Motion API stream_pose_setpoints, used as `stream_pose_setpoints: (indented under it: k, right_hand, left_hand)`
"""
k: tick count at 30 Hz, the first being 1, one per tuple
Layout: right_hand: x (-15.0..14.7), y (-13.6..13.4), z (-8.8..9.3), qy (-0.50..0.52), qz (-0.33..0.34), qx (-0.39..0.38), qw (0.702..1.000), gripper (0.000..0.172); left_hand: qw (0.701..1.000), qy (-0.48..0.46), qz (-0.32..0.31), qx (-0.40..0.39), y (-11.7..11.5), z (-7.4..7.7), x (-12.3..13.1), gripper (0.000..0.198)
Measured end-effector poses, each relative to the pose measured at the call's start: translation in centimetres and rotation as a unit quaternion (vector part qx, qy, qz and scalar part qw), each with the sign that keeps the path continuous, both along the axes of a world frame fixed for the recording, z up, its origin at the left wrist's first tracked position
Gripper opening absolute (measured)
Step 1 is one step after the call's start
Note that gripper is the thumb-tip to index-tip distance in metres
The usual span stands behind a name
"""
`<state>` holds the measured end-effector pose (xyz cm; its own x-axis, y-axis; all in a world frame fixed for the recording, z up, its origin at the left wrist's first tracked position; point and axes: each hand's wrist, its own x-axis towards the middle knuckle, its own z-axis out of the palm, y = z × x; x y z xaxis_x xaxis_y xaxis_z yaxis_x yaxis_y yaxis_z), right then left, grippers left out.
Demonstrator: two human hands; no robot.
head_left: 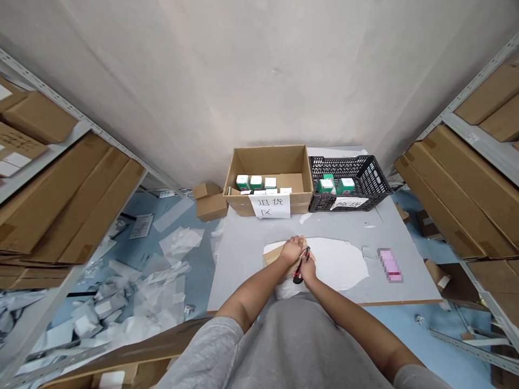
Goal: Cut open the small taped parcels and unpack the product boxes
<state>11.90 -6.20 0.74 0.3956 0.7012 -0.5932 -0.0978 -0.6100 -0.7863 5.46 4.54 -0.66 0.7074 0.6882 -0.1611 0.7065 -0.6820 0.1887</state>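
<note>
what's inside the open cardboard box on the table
The cardboard box holds small white-and-green cartons in a row; the front wall hides their lower parts and anything beneath them.

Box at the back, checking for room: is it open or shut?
Open: the box has nothing over its top, and green-and-white cartons show inside.
</note>
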Motion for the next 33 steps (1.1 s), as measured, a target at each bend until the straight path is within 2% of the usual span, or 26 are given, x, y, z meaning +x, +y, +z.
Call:
stream_pose_setpoints:
  k: [3, 5, 12, 19, 26, 31, 33]
  right_hand:
    - [0.0, 0.2, 0.2, 0.029, -0.049, -0.028, 0.998, 0.036]
    - [0.0, 0.1, 0.3, 0.045, -0.058, -0.034, 0.997, 0.035]
    - [1.2, 0.0, 0.2, 0.018, -0.042, -0.03, 0.998, 0.038]
    - [3.3, -0.2, 1.2, 0.079, -0.011, -0.032, 0.996, 0.024]
    - [3.2, -1.0, 1.3, 0.063, 0.02, -0.033, 0.997, 0.029]
    - [2.8, -0.1, 1.5, 0.056, -0.005, -0.032, 0.998, 0.032]
    - [2.1, -0.2, 1.4, 0.057, 0.023, -0.03, 0.998, 0.032]
  left_hand:
    - [1.0, -0.005, -0.008, 0.012, 0.0, -0.1, -0.1, 0.052]
    - [1.0, -0.006, -0.014, 0.023, -0.1, -0.2, -0.3, 0.054]
    - [0.999, -0.01, -0.022, 0.032, -0.8, -0.4, -0.4, 0.052]
    - [0.999, -0.017, -0.006, 0.027, -1.0, -0.5, -0.6, 0.054]
    - [1.0, -0.013, 0.005, 0.007, -0.7, -0.2, -0.5, 0.054]
    - [1.0, -0.027, 0.006, -0.007, -0.6, -0.1, -0.4, 0.051]
    - [0.999, -0.034, 0.014, -0.022, -0.3, 0.1, -0.5, 0.049]
